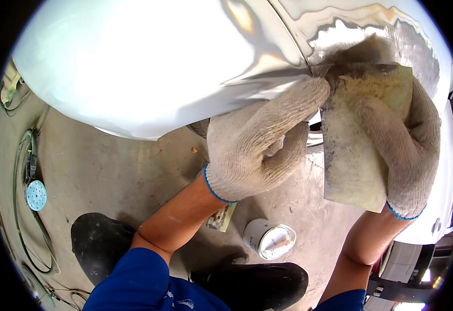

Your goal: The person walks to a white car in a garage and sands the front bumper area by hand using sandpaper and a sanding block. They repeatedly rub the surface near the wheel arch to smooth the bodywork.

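From a head mount we look down (through a dark-rimmed fisheye), facing the car (pixel 133 62) from close beside it, the left hand (pixel 260 137) and right hand (pixel 410 145) near us, the floor (pixel 133 160) farther, below the car.

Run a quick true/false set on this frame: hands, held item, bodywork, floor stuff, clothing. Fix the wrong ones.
1. The right hand holds a stained rectangular sheet. True.
2. The left hand is bare. False: it wears a pale knitted glove with blue cuff trim.
3. A can stands on the floor. True.
4. The blue perforated disc lies to the right of the can. False: it is well to the left of it.
5. The white bodywork has a shiny, bare-looking patch at upper right. True.
6. The person's sleeves are red. False: they are blue.
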Motion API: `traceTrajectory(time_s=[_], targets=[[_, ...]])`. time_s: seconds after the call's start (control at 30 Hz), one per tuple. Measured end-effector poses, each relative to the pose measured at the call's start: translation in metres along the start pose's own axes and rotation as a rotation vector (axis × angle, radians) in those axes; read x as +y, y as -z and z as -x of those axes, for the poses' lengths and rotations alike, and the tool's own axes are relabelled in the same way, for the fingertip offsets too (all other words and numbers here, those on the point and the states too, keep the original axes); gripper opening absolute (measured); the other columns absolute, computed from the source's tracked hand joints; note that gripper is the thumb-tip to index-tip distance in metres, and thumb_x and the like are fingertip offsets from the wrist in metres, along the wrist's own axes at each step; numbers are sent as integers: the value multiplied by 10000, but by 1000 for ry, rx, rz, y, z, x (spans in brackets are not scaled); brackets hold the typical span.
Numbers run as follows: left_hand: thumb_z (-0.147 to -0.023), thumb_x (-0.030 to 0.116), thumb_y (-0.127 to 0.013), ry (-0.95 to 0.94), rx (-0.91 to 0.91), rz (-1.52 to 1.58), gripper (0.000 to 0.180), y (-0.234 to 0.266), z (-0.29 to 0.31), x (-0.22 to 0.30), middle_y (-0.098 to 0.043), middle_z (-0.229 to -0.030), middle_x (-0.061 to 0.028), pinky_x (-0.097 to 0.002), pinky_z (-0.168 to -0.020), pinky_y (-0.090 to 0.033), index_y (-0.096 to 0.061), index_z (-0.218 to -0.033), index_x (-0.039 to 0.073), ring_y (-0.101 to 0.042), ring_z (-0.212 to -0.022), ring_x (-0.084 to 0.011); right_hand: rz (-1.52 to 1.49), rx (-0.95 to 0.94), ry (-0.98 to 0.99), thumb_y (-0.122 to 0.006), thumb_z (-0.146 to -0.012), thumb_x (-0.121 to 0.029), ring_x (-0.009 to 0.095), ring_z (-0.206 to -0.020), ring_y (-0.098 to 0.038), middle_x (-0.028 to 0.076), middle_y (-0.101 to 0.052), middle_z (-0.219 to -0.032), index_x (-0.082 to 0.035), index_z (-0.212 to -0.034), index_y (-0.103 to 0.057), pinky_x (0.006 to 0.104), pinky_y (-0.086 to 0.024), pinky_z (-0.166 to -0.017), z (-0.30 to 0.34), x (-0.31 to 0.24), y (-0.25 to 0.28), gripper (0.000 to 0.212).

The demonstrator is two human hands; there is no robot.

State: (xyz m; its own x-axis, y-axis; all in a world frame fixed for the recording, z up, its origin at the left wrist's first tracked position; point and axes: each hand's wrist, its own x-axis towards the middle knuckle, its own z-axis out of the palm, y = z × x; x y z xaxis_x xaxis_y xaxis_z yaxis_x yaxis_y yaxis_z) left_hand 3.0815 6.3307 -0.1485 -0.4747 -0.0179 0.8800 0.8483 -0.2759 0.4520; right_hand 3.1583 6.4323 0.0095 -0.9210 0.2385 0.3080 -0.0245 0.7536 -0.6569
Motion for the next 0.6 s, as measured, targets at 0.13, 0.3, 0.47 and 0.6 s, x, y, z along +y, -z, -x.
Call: traceTrajectory(time_s=[0.13,0.3,0.47,0.6], targets=[[-688,-152,-642,1,-12,-21,547,2,1,-2,-622,-1215,-218,-245,-648,-540,-567,-1226,-90,-687,-731,-158,-92,24,74,-680,-839,-118,198,-858,-689,155,-686,-977,46,-1181,-577,294,-574,-736,1,8,-7,393],[-679,-163,-618,20,2,-63,548,6,4,-3,-628,-1203,-222,-238,-618,-531,-567,-1220,-96,-684,-704,-153,115,176,159,-708,-821,-137,209,-874,-691,165,-681,-1011,47,-1217,-558,304,-579,-755,1,21,-7,462],[-668,-162,-618,20,-24,-25,537,2,0,1,-628,-1202,-225,-231,-597,-526,-578,-1200,-101,-682,-690,-151,132,199,113,-708,-821,-145,209,-869,-691,170,-677,-1024,43,-1231,-548,300,-580,-758,9,12,-6,479],[-656,-156,-629,-13,-8,-76,539,4,-1,0,-625,-1204,-231,-228,-592,-526,-585,-1191,-102,-682,-691,-150,161,159,41,-699,-831,-157,203,-863,-690,173,-674,-1020,49,-1242,-534,291,-579,-760,6,9,-2,488]])
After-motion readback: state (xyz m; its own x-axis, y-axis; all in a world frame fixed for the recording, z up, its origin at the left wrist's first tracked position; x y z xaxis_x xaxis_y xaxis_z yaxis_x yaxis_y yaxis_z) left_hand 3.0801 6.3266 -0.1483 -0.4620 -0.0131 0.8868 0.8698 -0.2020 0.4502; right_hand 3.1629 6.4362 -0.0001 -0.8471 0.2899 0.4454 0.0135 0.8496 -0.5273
